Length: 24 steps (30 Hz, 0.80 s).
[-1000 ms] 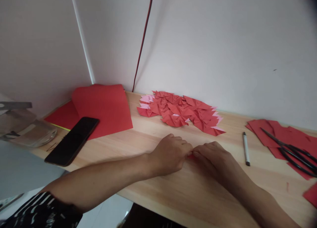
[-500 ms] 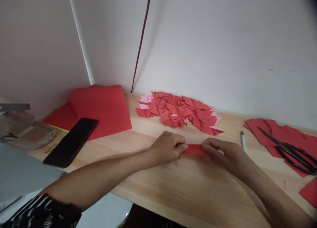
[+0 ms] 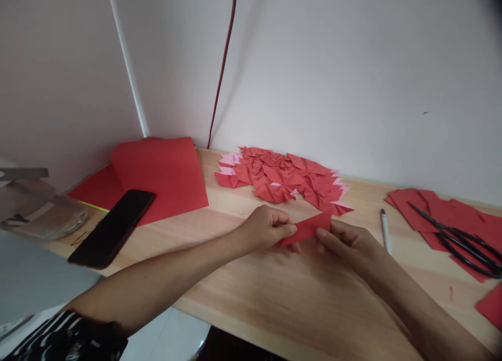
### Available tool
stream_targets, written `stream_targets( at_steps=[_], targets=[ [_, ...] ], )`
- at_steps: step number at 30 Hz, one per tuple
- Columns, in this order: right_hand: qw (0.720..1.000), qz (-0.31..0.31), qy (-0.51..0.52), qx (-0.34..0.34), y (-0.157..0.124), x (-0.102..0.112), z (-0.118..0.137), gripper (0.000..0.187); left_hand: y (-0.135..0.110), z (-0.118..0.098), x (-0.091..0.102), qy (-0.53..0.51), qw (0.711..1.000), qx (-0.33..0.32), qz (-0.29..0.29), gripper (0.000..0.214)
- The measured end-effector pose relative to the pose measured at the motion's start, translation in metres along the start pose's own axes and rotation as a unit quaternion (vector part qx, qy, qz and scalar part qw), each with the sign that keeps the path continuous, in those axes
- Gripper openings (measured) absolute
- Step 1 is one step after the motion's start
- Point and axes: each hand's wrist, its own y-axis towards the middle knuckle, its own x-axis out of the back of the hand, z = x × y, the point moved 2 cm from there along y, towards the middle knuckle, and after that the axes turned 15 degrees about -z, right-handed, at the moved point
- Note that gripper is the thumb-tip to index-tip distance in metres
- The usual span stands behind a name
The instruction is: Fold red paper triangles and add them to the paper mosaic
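Both my hands hold one folded strip of red paper (image 3: pixel 308 228) just above the wooden table (image 3: pixel 274 298). My left hand (image 3: pixel 266 227) pinches its left end with thumb and fingers closed. My right hand (image 3: pixel 349 243) grips its right end, fingers curled under it. The strip tilts up toward the right. Right behind it lies a pile of folded red and pink paper pieces (image 3: pixel 280 179).
Large red sheets (image 3: pixel 164 170) and a black phone (image 3: pixel 113 227) lie at the left. A pen (image 3: pixel 385 230) rests right of my hands. Black scissors (image 3: pixel 458 238) sit on cut red papers (image 3: pixel 431 206) at the far right. A red cable (image 3: pixel 223 63) runs down the wall.
My hands, pressed together on the table a second ago, drew apart along the red strip and then lifted it off the table, its right end tilting up.
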Motion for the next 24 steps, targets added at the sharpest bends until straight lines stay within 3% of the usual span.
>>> stream_targets(
  at_steps=[4,10,14,20,24],
  targets=[
    [1.000,-0.008,0.002,-0.005,0.0003,0.0006,-0.0013,0.048,-0.0007,-0.0010,-0.0044,-0.091,0.995,0.028,0.031,0.031],
    [0.999,-0.044,0.009,-0.008,-0.0002,0.0032,0.0033,0.048,0.0052,0.0068,-0.0022,-0.163,0.984,0.056,-0.047,0.045],
    [0.998,-0.065,0.008,-0.011,-0.0020,0.0023,0.0065,0.049,0.0070,0.0082,0.0002,-0.193,0.977,0.067,-0.067,0.049],
    [0.997,-0.081,-0.011,0.006,-0.0033,0.0016,0.0073,0.049,0.0050,0.0022,0.0000,-0.140,0.987,0.054,-0.064,0.049],
    [0.998,-0.062,-0.013,0.001,-0.0050,-0.0008,0.0065,0.048,0.0007,0.0026,-0.0040,-0.102,0.993,0.059,-0.011,0.034]
  ],
)
